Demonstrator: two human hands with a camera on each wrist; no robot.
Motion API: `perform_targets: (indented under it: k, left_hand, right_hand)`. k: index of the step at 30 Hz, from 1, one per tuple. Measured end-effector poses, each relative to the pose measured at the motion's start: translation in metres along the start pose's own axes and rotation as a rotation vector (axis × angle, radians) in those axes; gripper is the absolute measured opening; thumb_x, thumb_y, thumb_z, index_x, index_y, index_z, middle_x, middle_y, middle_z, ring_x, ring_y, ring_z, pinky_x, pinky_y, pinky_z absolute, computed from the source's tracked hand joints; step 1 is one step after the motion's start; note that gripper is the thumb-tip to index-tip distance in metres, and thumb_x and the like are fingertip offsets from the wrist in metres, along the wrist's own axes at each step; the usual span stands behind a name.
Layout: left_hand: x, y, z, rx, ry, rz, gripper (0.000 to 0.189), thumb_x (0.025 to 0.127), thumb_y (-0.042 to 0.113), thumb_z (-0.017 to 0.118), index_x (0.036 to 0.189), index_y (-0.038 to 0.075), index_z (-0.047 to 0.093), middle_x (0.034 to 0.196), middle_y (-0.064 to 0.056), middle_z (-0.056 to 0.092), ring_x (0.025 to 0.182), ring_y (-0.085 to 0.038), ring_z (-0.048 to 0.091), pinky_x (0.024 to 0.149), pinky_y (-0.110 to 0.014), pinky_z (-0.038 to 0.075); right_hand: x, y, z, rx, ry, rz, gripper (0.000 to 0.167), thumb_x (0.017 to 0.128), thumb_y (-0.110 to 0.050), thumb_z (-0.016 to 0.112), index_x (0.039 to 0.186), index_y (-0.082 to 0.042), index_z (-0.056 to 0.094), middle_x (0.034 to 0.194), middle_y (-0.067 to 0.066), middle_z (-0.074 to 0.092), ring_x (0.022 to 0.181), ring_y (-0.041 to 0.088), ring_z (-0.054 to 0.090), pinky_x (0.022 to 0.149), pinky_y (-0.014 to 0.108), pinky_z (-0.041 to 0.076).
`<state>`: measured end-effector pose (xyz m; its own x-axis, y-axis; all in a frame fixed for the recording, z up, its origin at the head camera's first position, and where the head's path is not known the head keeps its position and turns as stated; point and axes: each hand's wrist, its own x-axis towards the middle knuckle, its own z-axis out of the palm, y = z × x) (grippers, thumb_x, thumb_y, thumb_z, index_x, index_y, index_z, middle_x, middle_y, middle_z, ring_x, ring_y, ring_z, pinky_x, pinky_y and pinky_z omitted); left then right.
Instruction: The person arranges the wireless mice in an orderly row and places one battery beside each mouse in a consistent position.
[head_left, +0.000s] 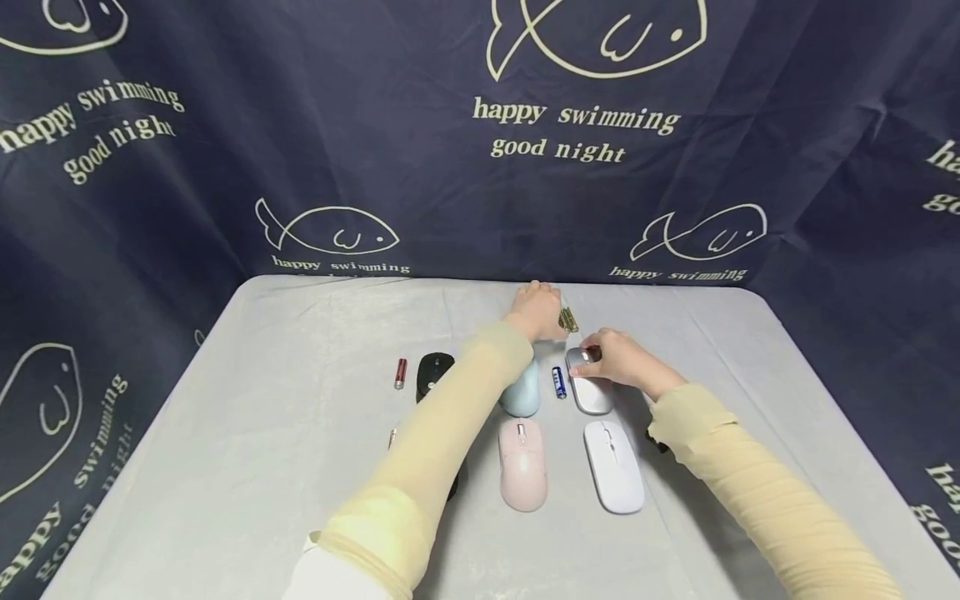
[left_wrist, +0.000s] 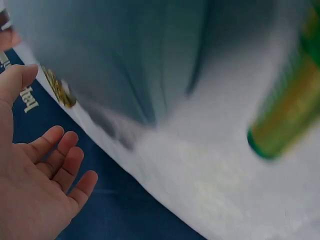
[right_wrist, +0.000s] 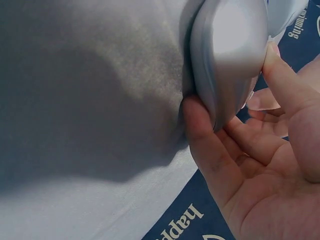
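My right hand [head_left: 622, 362] holds a silver-grey computer mouse [head_left: 592, 398]. In the right wrist view, the thumb and fingers close round the sides of that mouse [right_wrist: 235, 45]. Farther back, my left hand [head_left: 536, 310] reaches over the table beside a small gold-coloured item [head_left: 568, 320]. Its fingers [left_wrist: 75, 160] are loosely bent with nothing between them in the left wrist view, and the gold item [left_wrist: 59, 89] lies past the thumb. Below the left wrist is a light blue mouse [head_left: 522, 393], partly hidden by the sleeve.
A blue battery [head_left: 558, 382] lies left of the silver mouse. Nearer are a pink mouse [head_left: 522, 467] and a white mouse [head_left: 615, 467]. Beyond the left sleeve are a black mouse [head_left: 434, 369] and a red battery [head_left: 401, 373]. A blurred green-and-gold cylinder [left_wrist: 285, 115] shows in the left wrist view.
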<state>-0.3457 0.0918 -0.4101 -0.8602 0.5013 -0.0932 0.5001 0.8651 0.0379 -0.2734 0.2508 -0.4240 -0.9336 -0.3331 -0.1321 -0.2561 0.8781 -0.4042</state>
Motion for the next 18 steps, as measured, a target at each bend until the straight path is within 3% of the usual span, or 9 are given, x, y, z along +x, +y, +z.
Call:
perform_targets:
  k: [7,18]
  left_hand:
    - [0.005,0.011,0.005,0.041,-0.025,-0.002,0.064,0.082,0.053,0.063,0.130,0.012,0.052,0.128,-0.003,0.051,0.118,-0.019,0.041,0.102,-0.035,0.033]
    - [0.013,0.013,0.006,0.064,-0.056,-0.015,0.061,0.083,0.052,0.062,0.129,0.013,0.054,0.131,-0.003,0.051,0.122,-0.018,0.040,0.105,-0.035,0.031]
  right_hand:
    - [0.002,0.002,0.001,-0.016,0.030,-0.027,0.057,0.078,-0.032,0.076,0.113,0.011,0.061,0.110,0.025,0.063,0.107,0.041,0.056,0.094,0.051,0.042]
    - [-0.001,0.002,0.002,-0.015,0.053,-0.031,0.056,0.077,-0.030,0.077,0.112,0.011,0.062,0.110,0.025,0.062,0.107,0.041,0.056,0.094,0.051,0.042]
